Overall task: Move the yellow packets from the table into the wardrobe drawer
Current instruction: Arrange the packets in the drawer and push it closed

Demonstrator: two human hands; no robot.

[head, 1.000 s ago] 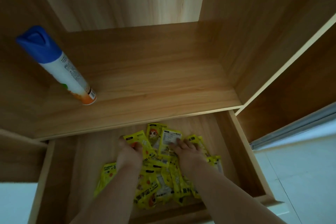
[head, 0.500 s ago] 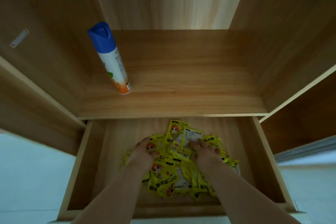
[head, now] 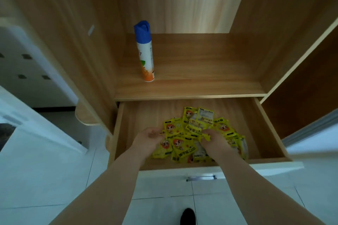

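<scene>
Lying heaped in the open wardrobe drawer (head: pixel 270 133), the yellow packets (head: pixel 182 147) form a loose pile toward its middle and right. The left hand (head: pixel 149 138) sits at the pile's left edge, fingers curled, pinching the corner of one packet. The right hand (head: pixel 214 139) is on the pile's right half, fingers curled round a few crumpled packets. Above the drawer, an aerosol spray can (head: pixel 145 51) with a blue cap stands upright on the wardrobe shelf (head: pixel 210 71), left of centre. A metal handle (head: pixel 201 177) shows on the white drawer front, and a dark shoe tip (head: pixel 188 214) on the tiled floor (head: pixel 54 179).
</scene>
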